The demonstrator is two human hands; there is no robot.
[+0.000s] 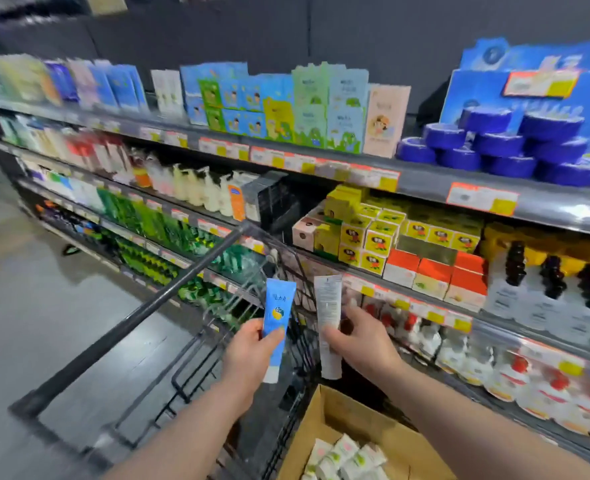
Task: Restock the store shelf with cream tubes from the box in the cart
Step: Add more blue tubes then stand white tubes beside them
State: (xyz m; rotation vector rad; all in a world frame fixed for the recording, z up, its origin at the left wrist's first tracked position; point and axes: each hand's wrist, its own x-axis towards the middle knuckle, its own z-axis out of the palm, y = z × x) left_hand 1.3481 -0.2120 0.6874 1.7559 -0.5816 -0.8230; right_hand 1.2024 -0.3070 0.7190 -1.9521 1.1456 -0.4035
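The left hand (248, 348) pinches a blue cream tube (277, 322) low on its body, cap down and label outward, while the right hand (363, 341) wraps a white tube (328, 323) the same way, likely so each can be checked before shelving. Both stand upright above the cart (169, 299), the box (352, 427) of remaining tubes at five o'clock. The shelf (494, 199) runs from twelve to three o'clock, within reach for placing, though which row takes them I cannot tell

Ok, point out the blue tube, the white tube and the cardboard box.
Blue tube (277, 311): head view, printed front.
White tube (328, 306): head view, text-covered back.
Cardboard box (356, 415): head view, bare inner wall.
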